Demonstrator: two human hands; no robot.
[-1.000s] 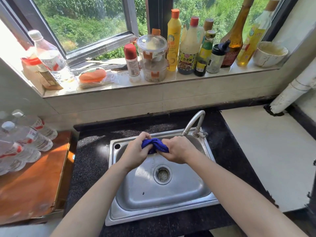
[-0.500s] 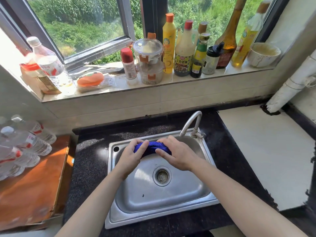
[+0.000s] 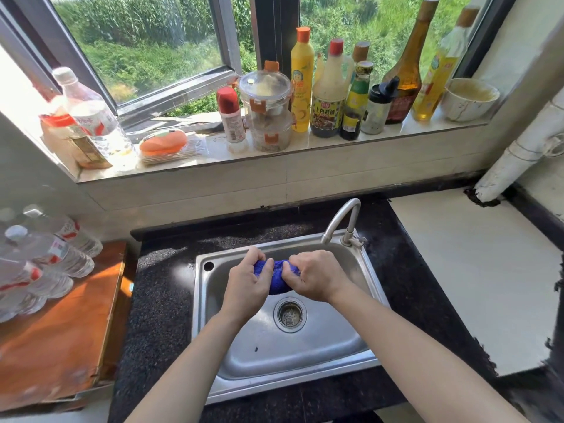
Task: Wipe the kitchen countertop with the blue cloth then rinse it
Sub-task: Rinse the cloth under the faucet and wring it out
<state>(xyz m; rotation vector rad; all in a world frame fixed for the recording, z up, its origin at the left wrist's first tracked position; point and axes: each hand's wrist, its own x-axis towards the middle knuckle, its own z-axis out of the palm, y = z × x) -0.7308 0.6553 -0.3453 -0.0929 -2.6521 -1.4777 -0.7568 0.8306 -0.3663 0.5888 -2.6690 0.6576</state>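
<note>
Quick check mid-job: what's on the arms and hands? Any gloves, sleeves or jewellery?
Nothing is worn. The left hand and right hand have no gloves, and no ring shows on the visible fingers. The left forearm and right forearm are uncovered down to the frame's edge: no sleeve, watch or bracelet in view.

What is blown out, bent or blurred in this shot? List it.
Head view: sunlight blows out the wall left of the windowsill; head view: the wide lens bows that sill and the white pipe; head view: the water bottles at the left edge are soft, while the blue cloth and sink read sharp.
</note>
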